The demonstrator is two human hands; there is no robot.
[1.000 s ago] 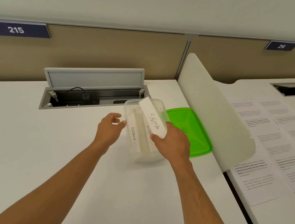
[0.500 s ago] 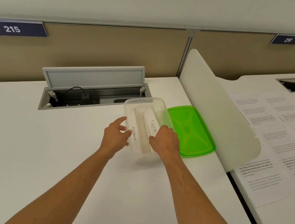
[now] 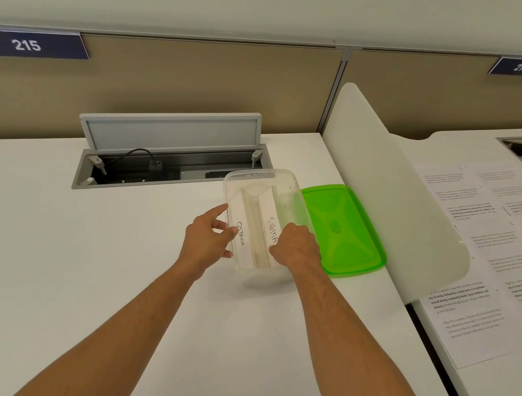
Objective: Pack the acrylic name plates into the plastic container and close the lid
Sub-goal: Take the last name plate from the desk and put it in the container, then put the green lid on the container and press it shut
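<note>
From the head camera, we are seating the SIGMA plate (image 3: 270,230) beside the OSTRICH plate (image 3: 241,239) inside the clear container (image 3: 293,182). Our right hand (image 3: 295,250) pinches the SIGMA plate's near end; our left hand (image 3: 207,240), fingers relaxed, steadies the wall. Next comes the green lid (image 3: 343,232), just right; the white divider (image 3: 392,192) crowds it.

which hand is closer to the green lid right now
Right. The right hand sits at the container's near right corner, right beside the green lid. The left hand is on the container's far side from it.
</note>
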